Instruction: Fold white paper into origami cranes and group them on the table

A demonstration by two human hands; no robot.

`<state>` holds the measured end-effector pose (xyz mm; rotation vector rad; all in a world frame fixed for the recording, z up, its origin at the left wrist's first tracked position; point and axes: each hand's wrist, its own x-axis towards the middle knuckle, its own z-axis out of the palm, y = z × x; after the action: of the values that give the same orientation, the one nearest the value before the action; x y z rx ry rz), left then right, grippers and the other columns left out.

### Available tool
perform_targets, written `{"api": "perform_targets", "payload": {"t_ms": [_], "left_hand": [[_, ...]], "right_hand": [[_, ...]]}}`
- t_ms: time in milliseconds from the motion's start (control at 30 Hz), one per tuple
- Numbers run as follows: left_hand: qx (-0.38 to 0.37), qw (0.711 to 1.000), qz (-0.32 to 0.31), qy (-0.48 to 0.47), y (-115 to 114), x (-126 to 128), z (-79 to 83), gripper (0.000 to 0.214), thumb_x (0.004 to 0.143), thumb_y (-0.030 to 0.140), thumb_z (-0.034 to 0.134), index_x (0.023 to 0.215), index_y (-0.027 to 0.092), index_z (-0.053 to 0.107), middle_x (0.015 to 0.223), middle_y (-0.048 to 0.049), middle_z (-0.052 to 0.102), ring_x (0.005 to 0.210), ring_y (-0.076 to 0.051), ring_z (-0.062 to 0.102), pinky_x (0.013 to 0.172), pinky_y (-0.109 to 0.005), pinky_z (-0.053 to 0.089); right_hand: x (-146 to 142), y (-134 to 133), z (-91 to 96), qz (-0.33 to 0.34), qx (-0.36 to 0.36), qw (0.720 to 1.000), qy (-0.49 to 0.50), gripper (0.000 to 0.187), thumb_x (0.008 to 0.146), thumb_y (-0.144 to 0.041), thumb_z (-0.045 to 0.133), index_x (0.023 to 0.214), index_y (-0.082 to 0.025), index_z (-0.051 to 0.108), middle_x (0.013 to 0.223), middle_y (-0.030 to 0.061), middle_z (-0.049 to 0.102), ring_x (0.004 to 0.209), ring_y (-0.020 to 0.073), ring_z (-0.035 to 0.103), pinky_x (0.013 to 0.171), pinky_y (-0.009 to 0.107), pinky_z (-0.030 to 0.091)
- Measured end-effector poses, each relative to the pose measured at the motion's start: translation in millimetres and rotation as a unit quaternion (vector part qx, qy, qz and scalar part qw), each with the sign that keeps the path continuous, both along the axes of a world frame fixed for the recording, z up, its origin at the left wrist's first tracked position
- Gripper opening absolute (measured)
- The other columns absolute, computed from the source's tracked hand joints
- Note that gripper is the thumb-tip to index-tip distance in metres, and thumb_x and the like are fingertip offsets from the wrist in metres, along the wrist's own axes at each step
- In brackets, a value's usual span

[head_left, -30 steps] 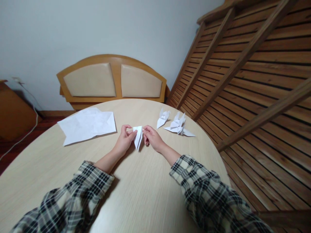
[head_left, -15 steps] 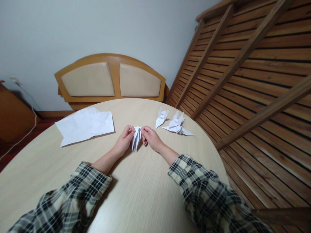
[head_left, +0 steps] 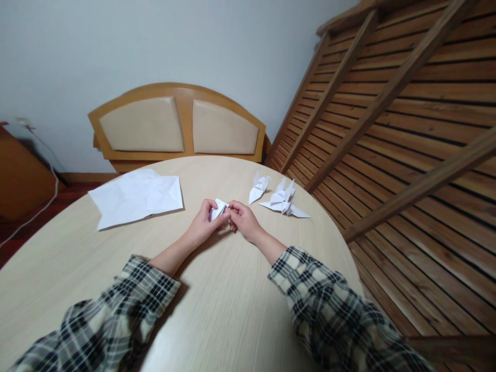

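Observation:
Between my two hands is a small piece of folded white paper [head_left: 219, 208], held just above the middle of the table. My left hand [head_left: 203, 223] is closed around its left side, with the thumb reaching across toward the right. At the paper's right end, my right hand [head_left: 243, 221] pinches with thumb and forefinger. The fingers cover much of the paper, so its lower part is hidden. To the right of my hands lie folded paper cranes: a single crane [head_left: 259, 188] and a close cluster of cranes [head_left: 284, 198].
White paper sheets [head_left: 141, 199] lie at the left of the round wooden table [head_left: 217, 299]. Beyond the far edge stands a padded headboard [head_left: 182, 124]. A slatted wooden frame [head_left: 406, 144] leans along the right side. A white cable [head_left: 52, 181] hangs at the far left.
The folded paper has turned from pointing down toward me to lying slanted in my grip. My left hand has wrapped around it, its thumb moving right toward my right fingers.

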<state>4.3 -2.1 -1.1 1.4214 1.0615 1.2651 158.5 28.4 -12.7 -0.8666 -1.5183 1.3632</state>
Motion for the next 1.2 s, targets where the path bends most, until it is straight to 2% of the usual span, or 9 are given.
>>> {"api": "perform_targets", "payload": {"t_ms": [100, 233, 400, 500, 667, 867, 1067, 1200], "left_hand": [[0.033, 0.999, 0.015, 0.038, 3.0, -1.3, -6.4, 0.043, 0.076, 0.041, 0.077, 0.089, 0.023, 0.04, 0.072, 0.007, 0.053, 0.057, -0.01, 0.051, 0.053, -0.022, 0.042], [0.052, 0.998, 0.016, 0.027, 5.8, -2.2, -10.1, 0.038, 0.079, 0.043, 0.075, 0.087, 0.021, 0.045, 0.073, 0.0048, 0.053, 0.061, -0.011, 0.052, 0.056, -0.023, 0.043], [0.028, 1.0, -0.01, -0.008, 4.2, -2.3, -4.9, 0.034, 0.083, 0.048, 0.069, 0.087, 0.021, 0.049, 0.07, 0.0038, 0.055, 0.061, -0.013, 0.053, 0.056, -0.025, 0.04], [0.036, 0.999, 0.004, -0.001, 2.6, -2.9, -0.7, 0.031, 0.084, 0.048, 0.068, 0.084, 0.02, 0.055, 0.067, 0.004, 0.054, 0.06, -0.012, 0.049, 0.055, -0.024, 0.037], [0.065, 0.997, 0.033, 0.016, 2.9, -4.1, -0.2, 0.028, 0.085, 0.046, 0.064, 0.081, 0.019, 0.061, 0.07, 0.0017, 0.058, 0.065, -0.015, 0.051, 0.06, -0.026, 0.039], [0.088, 0.994, 0.062, 0.019, 6.9, -6.2, -6.8, 0.025, 0.087, 0.044, 0.064, 0.087, 0.019, 0.064, 0.072, 0.0003, 0.06, 0.066, -0.016, 0.052, 0.061, -0.027, 0.04], [0.12, 0.987, 0.097, 0.037, 6.4, -8.6, -6.5, 0.023, 0.084, 0.042, 0.069, 0.086, 0.019, 0.068, 0.088, -0.005, 0.067, 0.08, -0.019, 0.059, 0.073, -0.032, 0.048], [0.113, 0.987, 0.102, 0.051, 4.9, -9.2, -2.9, 0.025, 0.088, 0.043, 0.063, 0.084, 0.019, 0.067, 0.087, -0.0054, 0.066, 0.084, -0.021, 0.059, 0.077, -0.034, 0.048]], "right_hand": [[1.0, 0.3, 1.8, -0.003, -0.012, 1.0, 0.003, 0.022, 0.083, -0.041, 0.062, 0.087, -0.02, 0.057, 0.057, -0.0082, 0.05, 0.042, 0.0073, 0.045, 0.037, 0.018, 0.035], [2.0, 1.2, 2.5, -0.004, -0.016, 1.0, 0.003, 0.025, 0.082, -0.045, 0.063, 0.087, -0.02, 0.058, 0.053, -0.0086, 0.049, 0.042, 0.0085, 0.045, 0.036, 0.019, 0.033], [2.5, 1.6, 2.3, -0.008, -0.014, 1.0, 0.01, 0.03, 0.081, -0.049, 0.064, 0.085, -0.021, 0.056, 0.05, -0.009, 0.048, 0.041, 0.0086, 0.044, 0.037, 0.019, 0.031], [3.1, 1.4, 2.2, -0.011, -0.013, 1.0, 0.015, 0.028, 0.084, -0.048, 0.062, 0.084, -0.021, 0.055, 0.05, -0.0087, 0.048, 0.042, 0.0085, 0.044, 0.038, 0.018, 0.031], [3.2, 0.8, 1.6, -0.002, -0.003, 1.0, 0.01, 0.026, 0.085, -0.045, 0.059, 0.082, -0.021, 0.05, 0.051, -0.0091, 0.048, 0.041, 0.008, 0.044, 0.037, 0.018, 0.031], [1.1, 0.2, 0.0, 0.0, -0.01, 1.0, 0.012, 0.037, 0.082, -0.046, 0.068, 0.102, -0.025, 0.044, 0.059, -0.013, 0.048, 0.04, 0.0074, 0.045, 0.035, 0.016, 0.033], [0.5, 1.0, 1.0, 0.014, -0.02, 1.0, 0.006, 0.047, 0.086, -0.043, 0.067, 0.125, -0.023, 0.051, 0.077, -0.0056, 0.058, 0.044, 0.0053, 0.047, 0.036, 0.017, 0.037], [0.2, 0.0, 2.4, 0.018, -0.007, 1.0, -0.006, 0.046, 0.088, -0.04, 0.065, 0.129, -0.019, 0.057, 0.068, -0.0062, 0.054, 0.045, 0.0061, 0.045, 0.037, 0.018, 0.037]]}}
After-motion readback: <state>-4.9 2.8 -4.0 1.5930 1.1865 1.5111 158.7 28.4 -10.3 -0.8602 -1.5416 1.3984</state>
